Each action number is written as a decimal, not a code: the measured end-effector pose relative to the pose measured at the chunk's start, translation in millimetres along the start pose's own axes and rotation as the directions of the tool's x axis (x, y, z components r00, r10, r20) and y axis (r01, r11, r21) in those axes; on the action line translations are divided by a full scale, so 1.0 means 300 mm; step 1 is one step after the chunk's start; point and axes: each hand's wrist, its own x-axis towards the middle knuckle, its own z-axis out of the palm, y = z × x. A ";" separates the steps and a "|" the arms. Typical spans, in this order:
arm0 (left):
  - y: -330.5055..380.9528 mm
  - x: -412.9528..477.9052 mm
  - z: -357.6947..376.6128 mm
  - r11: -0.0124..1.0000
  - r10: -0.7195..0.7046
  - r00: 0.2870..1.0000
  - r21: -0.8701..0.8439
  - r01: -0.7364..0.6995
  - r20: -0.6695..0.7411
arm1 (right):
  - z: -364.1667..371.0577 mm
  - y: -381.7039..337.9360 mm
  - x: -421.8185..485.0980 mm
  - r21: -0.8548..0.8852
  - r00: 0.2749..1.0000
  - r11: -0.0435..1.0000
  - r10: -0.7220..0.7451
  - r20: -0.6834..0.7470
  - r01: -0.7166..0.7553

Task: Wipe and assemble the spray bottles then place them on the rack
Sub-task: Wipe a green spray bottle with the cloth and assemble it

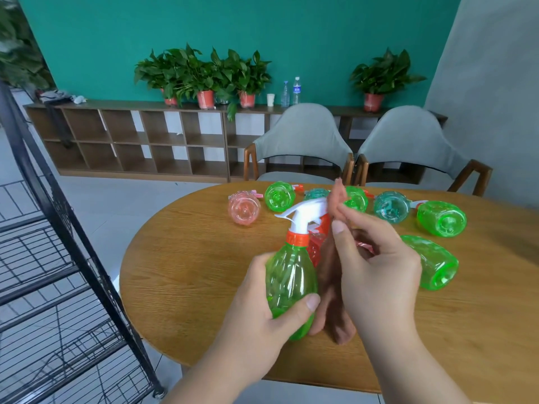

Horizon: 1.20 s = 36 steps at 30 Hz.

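Low down, left hand (pixel 262 304) grips green bottle (pixel 291 275); right hand (pixel 379 263) pinches, apparently, cloth (pixel 329 287)

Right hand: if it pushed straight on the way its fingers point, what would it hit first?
Probably the white spray head of the green bottle, past the cloth the right hand pinches; depth is unclear.

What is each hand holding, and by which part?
The left hand grips the green spray bottle around its lower body. The right hand pinches a brownish cloth near its upper end, beside the white spray head.
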 end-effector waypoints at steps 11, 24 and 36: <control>0.005 -0.004 0.000 0.994 -0.009 1.000 -0.108 0.010 0.011 | 0.018 -0.002 -0.002 -0.266 0.969 0.932 -0.246 0.037 0.247; 0.003 -0.004 0.007 0.997 -0.036 0.998 -0.069 0.039 0.046 | 0.019 -0.024 -0.012 -0.324 0.955 0.898 -0.286 0.081 0.297; -0.010 -0.001 0.015 0.998 -0.054 0.998 0.024 0.055 -0.038 | 0.023 0.006 -0.017 -0.320 0.887 0.839 -0.349 0.303 0.439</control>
